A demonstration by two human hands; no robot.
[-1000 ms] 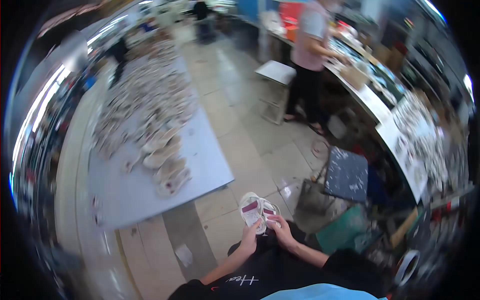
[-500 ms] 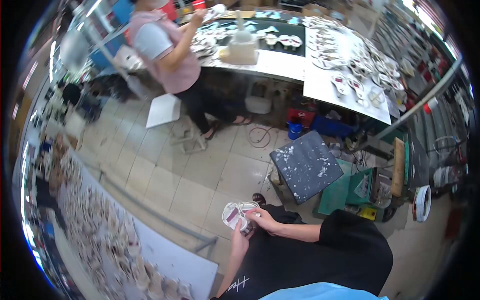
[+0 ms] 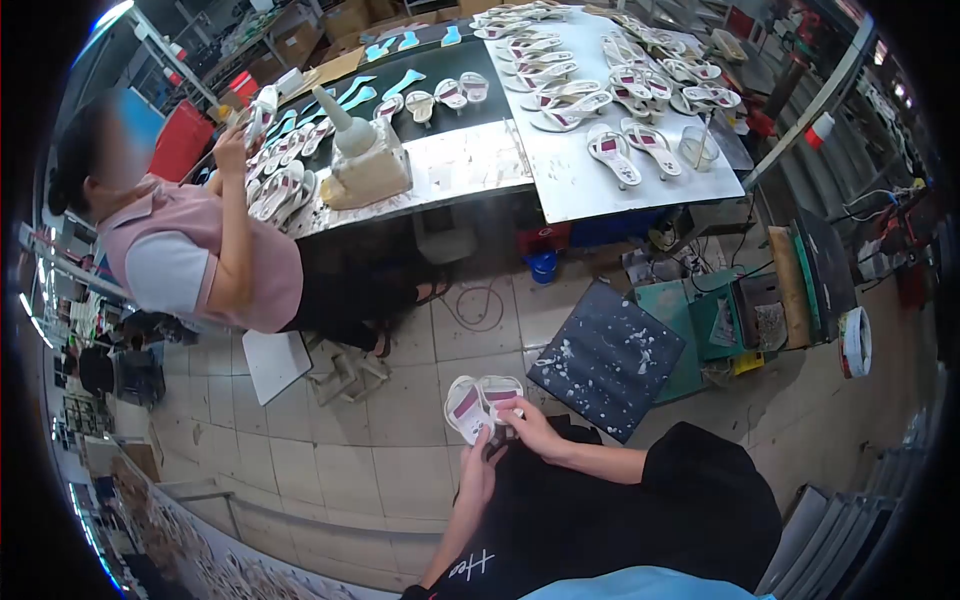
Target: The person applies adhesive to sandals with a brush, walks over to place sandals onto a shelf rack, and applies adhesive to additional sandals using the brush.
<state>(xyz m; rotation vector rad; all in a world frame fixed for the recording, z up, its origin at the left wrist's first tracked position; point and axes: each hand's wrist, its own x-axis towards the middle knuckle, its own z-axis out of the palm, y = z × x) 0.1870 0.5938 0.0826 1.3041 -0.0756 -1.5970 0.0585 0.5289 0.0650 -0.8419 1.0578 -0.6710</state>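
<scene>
A pair of pale strappy sandals (image 3: 464, 412), each with a dark pink patch on its insole, is held together low in front of my body. My left hand (image 3: 479, 474) closes on the near end of the left sandal, thumb on the insole. At the other sandal (image 3: 503, 388), the fingers of my right hand (image 3: 535, 434) are pinched around its near part by the straps. My fingers and palms partly hide the heel ends.
Ahead, a white board (image 3: 580, 192) bears many sandals and a clear cup (image 3: 698, 147). A co-worker (image 3: 215, 245) holds a sandal beside a bench with a white nozzle bottle (image 3: 350, 130). A spattered black square stool top (image 3: 608, 358) stands ahead right; a sandal-covered table (image 3: 245, 560) lies lower left.
My view has swung up and left, so the benches ahead show more fully. The sandals sit slightly higher in view and their insoles show more. Both hands keep hold of them.
</scene>
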